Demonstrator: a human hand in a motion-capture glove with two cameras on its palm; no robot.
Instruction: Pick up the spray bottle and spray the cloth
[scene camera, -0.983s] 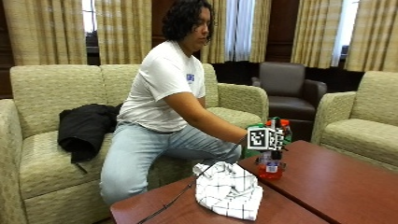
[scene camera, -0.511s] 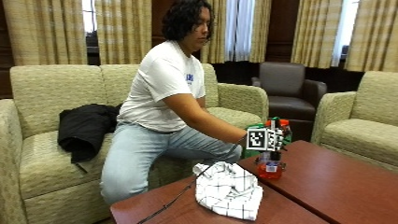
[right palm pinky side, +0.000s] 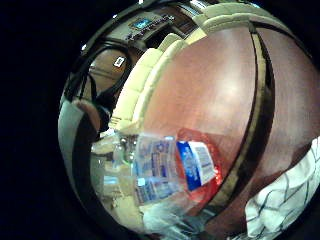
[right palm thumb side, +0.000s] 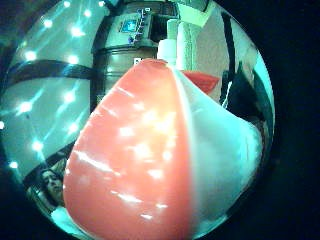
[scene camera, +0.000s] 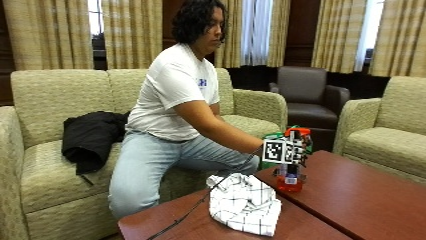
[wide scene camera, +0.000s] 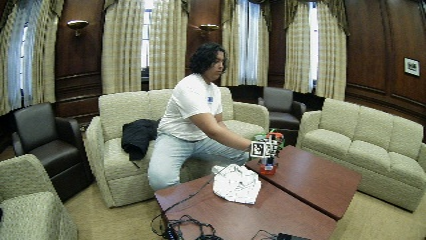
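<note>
Spray bottle (scene camera: 291, 176) is standing upright on the wooden table (scene camera: 373, 200), red liquid showing at its base, and the gloved right hand (scene camera: 287, 150) is wrapping its fingers around the neck. Just beside it, the checked cloth (scene camera: 243, 203) is lying crumpled on the tabletop.

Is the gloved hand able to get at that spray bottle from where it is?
Probably yes: the gloved right hand is already at the spray bottle standing on the table, whose trigger head fills the thumb-side palm view. The cloth lies beside it, not between.
</note>
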